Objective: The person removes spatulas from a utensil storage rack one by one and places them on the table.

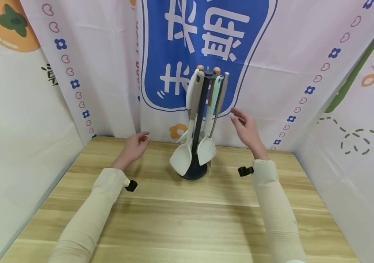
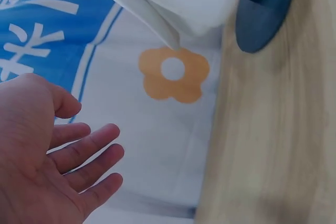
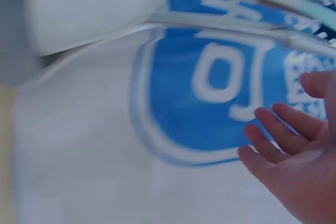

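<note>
A dark utensil stand (image 1: 197, 171) with a round base stands upright near the back of the table, with several kitchen utensils hanging from its top. At its front left hangs a white spatula with a grey handle (image 1: 181, 159); at its front right, a white turner with a mint-green handle (image 1: 207, 150). A metal-handled utensil (image 1: 221, 95) hangs at the right side. My left hand (image 1: 135, 147) is in the air left of the stand, fingers loosely bent, holding nothing. On the right, my right hand (image 1: 246, 128) hovers beside the stand, also holding nothing, fingers relaxed.
The wooden table (image 1: 180, 223) reaches back to a printed cloth (image 1: 114, 73) with a blue panel, close behind the stand. Further printed cloths hang along the left (image 1: 19, 146) and right (image 1: 348, 175) sides. A small black device (image 1: 131, 186) is strapped at the left wrist, another (image 1: 245, 171) at the right.
</note>
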`<act>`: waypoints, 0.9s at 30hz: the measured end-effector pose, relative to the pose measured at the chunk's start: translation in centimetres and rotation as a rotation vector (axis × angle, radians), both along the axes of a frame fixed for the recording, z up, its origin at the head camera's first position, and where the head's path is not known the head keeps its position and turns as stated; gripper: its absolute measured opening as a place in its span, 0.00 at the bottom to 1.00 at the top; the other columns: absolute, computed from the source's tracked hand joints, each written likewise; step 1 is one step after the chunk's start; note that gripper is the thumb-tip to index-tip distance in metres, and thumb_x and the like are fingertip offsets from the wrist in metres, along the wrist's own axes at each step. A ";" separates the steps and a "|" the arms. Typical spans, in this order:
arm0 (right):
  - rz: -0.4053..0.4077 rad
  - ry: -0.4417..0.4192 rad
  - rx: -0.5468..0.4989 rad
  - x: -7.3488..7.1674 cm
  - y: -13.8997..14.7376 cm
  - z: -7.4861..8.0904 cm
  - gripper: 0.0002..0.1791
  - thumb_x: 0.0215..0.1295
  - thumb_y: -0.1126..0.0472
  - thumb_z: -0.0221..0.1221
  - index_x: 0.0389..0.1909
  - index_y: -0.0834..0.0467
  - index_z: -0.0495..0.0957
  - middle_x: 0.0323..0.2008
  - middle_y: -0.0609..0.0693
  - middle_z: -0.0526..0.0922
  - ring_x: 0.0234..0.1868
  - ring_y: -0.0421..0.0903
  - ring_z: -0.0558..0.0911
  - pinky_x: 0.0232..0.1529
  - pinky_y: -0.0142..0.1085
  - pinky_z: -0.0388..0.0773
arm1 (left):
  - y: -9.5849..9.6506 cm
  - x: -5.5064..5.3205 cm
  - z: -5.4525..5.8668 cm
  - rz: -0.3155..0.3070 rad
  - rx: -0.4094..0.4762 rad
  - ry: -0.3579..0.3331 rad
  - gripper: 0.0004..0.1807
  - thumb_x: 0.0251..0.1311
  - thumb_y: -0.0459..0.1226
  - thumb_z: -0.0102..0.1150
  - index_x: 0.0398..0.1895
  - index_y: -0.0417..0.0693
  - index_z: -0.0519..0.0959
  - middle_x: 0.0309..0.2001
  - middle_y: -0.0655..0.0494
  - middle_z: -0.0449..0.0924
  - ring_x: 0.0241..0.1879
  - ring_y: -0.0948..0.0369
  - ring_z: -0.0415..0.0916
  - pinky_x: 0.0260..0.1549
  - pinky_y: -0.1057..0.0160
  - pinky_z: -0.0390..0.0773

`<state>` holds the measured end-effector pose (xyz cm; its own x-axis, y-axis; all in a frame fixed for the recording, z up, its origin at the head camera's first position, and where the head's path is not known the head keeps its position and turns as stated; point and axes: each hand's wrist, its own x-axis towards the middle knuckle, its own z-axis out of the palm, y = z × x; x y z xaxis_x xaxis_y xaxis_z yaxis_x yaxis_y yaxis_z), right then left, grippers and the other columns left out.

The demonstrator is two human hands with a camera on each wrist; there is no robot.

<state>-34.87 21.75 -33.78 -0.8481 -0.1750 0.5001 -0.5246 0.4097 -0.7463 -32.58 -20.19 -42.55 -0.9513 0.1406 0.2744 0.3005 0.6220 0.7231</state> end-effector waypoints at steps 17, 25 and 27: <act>0.042 0.070 -0.090 3.0 -4.5 7.9 0.22 0.78 0.65 0.51 0.67 0.71 0.70 0.62 0.67 0.77 0.61 0.57 0.78 0.65 0.44 0.76 | 7.3 -1.8 13.8 -0.134 0.168 0.425 0.18 0.72 0.32 0.56 0.63 0.42 0.79 0.59 0.45 0.82 0.52 0.54 0.81 0.55 0.56 0.83; 0.048 0.094 -0.118 3.1 -5.1 7.3 0.23 0.76 0.69 0.52 0.68 0.72 0.68 0.60 0.69 0.76 0.58 0.60 0.79 0.54 0.32 0.81 | 10.9 -2.1 18.5 -0.224 0.255 0.517 0.21 0.72 0.32 0.56 0.67 0.44 0.76 0.64 0.48 0.78 0.56 0.54 0.80 0.59 0.61 0.80; 0.045 0.100 -0.139 3.1 -5.1 7.1 0.24 0.76 0.69 0.52 0.69 0.72 0.66 0.60 0.69 0.75 0.58 0.62 0.79 0.51 0.29 0.80 | 11.6 -2.1 18.9 -0.249 0.277 0.520 0.22 0.72 0.30 0.56 0.68 0.43 0.76 0.64 0.47 0.78 0.57 0.53 0.80 0.60 0.61 0.79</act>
<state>-31.79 16.61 -26.72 -0.7859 -0.1354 0.6033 -0.6144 0.2805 -0.7375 -34.72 -8.60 -23.64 -0.6322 0.1977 0.7491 0.7666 0.2995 0.5680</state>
